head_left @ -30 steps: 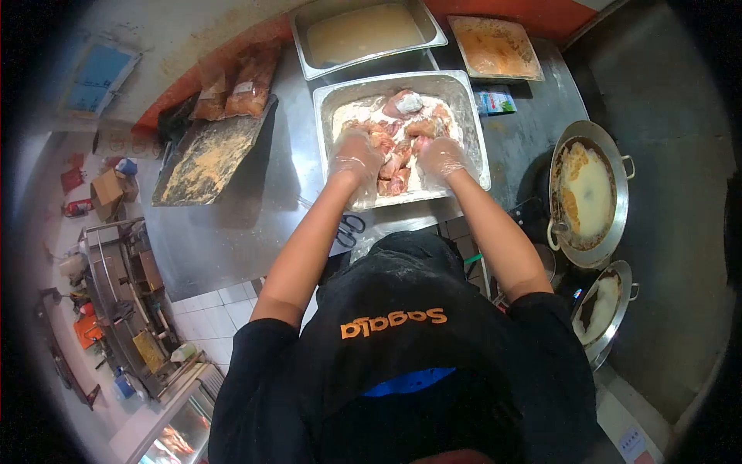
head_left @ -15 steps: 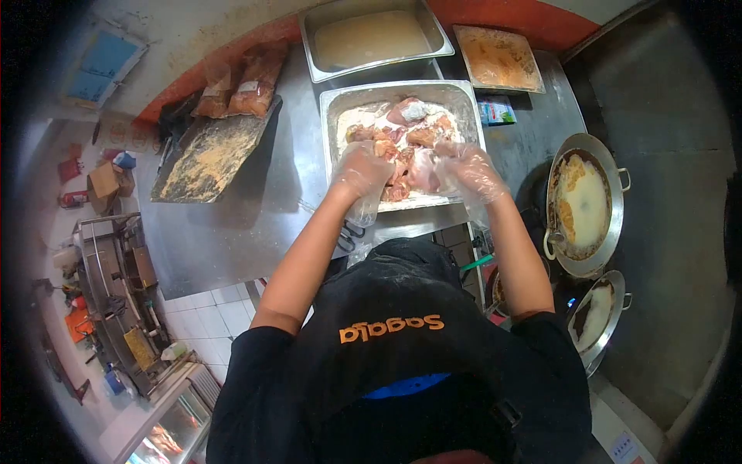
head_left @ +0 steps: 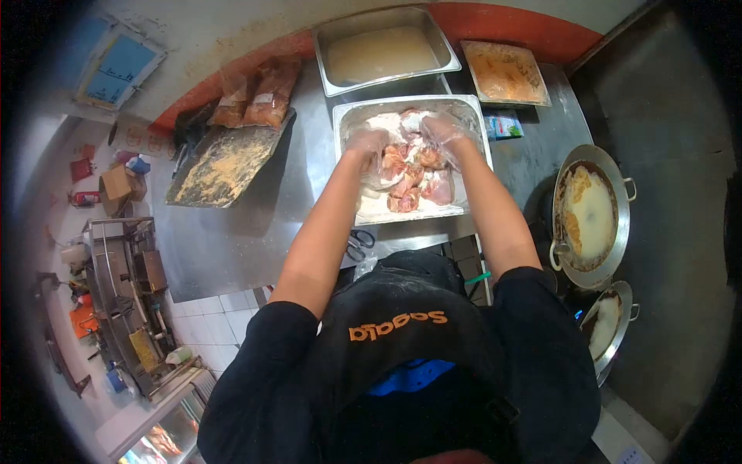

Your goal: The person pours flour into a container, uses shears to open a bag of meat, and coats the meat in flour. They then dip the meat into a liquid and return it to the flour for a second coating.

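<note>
A metal pan (head_left: 411,219) holds white flour and several pieces of raw chicken (head_left: 406,174), some dusted and some still pink. Both hands wear clear plastic gloves. My left hand (head_left: 368,147) reaches in at the pan's left side, its fingers dipping toward the flour beside the chicken. At the upper right of the pan, my right hand (head_left: 448,133) is curved down close to a floured chicken piece (head_left: 413,121). Glove folds and flour hide the fingertips, so I cannot tell whether either hand grips a piece.
Behind stands a deep pan of cloudy liquid (head_left: 382,54), with an orange-crusted tray (head_left: 506,73) to its right. Two woks of foaming oil (head_left: 591,209) sit at right. A crumb-covered tray (head_left: 224,166), bagged meat (head_left: 270,93) and black-handled scissors (head_left: 359,243) are at left.
Both hands have moved from the near part of the pan toward its far side, uncovering the nearer chicken pieces. The whole view has shifted slightly.
</note>
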{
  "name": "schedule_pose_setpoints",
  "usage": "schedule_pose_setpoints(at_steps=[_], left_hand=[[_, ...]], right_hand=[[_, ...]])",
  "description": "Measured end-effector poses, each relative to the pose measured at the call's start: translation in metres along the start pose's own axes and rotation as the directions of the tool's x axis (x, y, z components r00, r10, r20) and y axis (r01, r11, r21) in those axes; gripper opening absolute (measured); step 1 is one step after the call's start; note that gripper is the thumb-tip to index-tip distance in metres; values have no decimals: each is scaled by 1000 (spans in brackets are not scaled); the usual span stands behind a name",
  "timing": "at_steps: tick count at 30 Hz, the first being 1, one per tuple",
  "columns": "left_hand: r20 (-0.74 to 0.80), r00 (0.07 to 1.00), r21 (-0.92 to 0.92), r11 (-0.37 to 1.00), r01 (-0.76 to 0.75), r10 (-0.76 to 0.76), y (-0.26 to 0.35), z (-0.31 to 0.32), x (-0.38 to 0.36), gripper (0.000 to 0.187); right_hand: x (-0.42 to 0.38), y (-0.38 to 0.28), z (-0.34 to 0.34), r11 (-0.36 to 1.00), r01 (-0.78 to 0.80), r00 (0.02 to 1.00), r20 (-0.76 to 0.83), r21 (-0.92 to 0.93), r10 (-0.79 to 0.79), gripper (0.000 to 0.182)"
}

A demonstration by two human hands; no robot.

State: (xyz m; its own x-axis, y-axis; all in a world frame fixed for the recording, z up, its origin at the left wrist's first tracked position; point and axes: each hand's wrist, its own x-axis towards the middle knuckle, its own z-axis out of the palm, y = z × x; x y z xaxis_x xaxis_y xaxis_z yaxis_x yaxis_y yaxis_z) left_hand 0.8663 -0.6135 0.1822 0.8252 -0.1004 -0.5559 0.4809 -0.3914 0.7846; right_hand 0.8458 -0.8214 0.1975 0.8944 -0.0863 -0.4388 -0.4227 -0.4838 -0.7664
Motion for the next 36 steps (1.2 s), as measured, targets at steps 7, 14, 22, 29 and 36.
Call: schedule_pose_setpoints(at_steps=[7, 14, 22, 29, 36], left_hand=[[511, 805, 601, 544, -585, 301, 28, -16, -51, 44], [92, 967, 593, 767, -245, 238, 9, -12, -118, 71], [163, 985, -378, 918, 121, -62, -19, 17, -84, 74], [299, 954, -459, 876, 147, -3, -43, 17, -63, 30], [275, 960, -624, 770, 132, 59, -4, -2, -106, 38]], right_hand=[[-57, -41, -12, 883, 148, 985, 151, -446, -88, 47], [-111, 0, -30, 897, 284, 952, -14, -338, -307, 54], [-79, 38, 10, 970, -242, 970, 2, -19, 242, 47], [-102, -1, 25, 967, -158, 986, -26, 202, 166, 47], [-135, -26, 15, 986, -29, 988, -143, 164, 52, 62]])
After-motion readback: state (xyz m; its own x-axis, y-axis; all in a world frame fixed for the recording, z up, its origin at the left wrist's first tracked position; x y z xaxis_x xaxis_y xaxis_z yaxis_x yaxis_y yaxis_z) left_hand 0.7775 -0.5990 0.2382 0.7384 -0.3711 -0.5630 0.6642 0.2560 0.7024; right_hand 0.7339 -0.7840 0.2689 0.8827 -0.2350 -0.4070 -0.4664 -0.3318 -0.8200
